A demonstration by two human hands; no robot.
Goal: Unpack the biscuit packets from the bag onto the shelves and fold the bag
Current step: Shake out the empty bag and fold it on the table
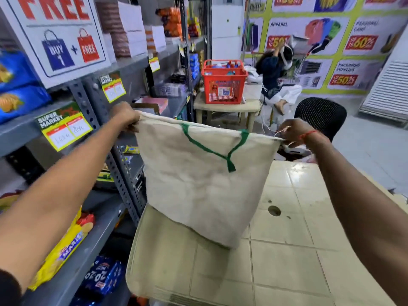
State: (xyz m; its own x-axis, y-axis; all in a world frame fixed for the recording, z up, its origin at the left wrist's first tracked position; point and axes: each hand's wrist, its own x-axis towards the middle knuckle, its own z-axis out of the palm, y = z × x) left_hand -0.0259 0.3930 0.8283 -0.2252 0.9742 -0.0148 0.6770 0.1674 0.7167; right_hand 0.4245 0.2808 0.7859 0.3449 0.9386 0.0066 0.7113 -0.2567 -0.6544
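A beige cloth bag (198, 186) with green handles hangs flat in the air above a beige plastic table (287, 250). My left hand (124, 118) pinches its top left corner and my right hand (294, 131) pinches its top right corner, stretching the upper edge between them. The bag looks limp and flat. Biscuit packets lie on the grey metal shelves (92, 246) at my left: a yellow Marie packet (66, 246), a dark blue packet (103, 277) below it, and blue packets (17, 93) higher up.
A red basket (224, 85) of goods stands on a small table behind. A black mesh chair (320, 115) is beyond my right hand. A person sits on the floor by the poster wall. Price tags hang along the shelf edges.
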